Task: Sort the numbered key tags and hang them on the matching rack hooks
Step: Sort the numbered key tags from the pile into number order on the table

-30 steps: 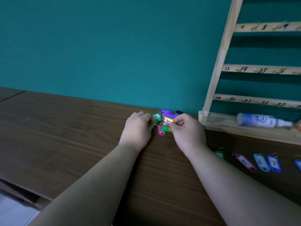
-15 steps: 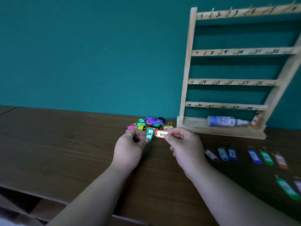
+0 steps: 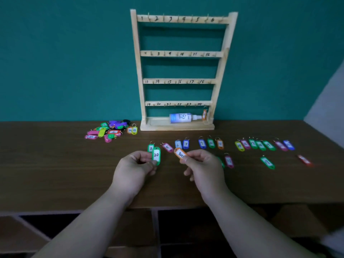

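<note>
My left hand [image 3: 133,170] pinches a green tag numbered 20 [image 3: 156,155] upright above the table. My right hand [image 3: 203,169] pinches an orange tag numbered 8 [image 3: 180,154], tilted left. A wooden rack [image 3: 178,53] with four numbered hook rails stands against the teal wall; one orange tag [image 3: 204,114] hangs at its lower right. A pile of unsorted coloured tags [image 3: 109,130] lies left of the rack. A row of sorted tags [image 3: 186,144] runs across the table in front of the rack, with more tags [image 3: 260,145] to the right.
A white bottle [image 3: 183,118] lies on the rack's base shelf. The brown table [image 3: 55,164] ends at a front edge near my forearms, with open compartments [image 3: 186,229] below. A pale wall [image 3: 327,101] stands at the far right.
Both hands have pulled back from the pile toward me, each carrying its tag, and have moved apart. The view has shifted so the whole rack and the sorted row show.
</note>
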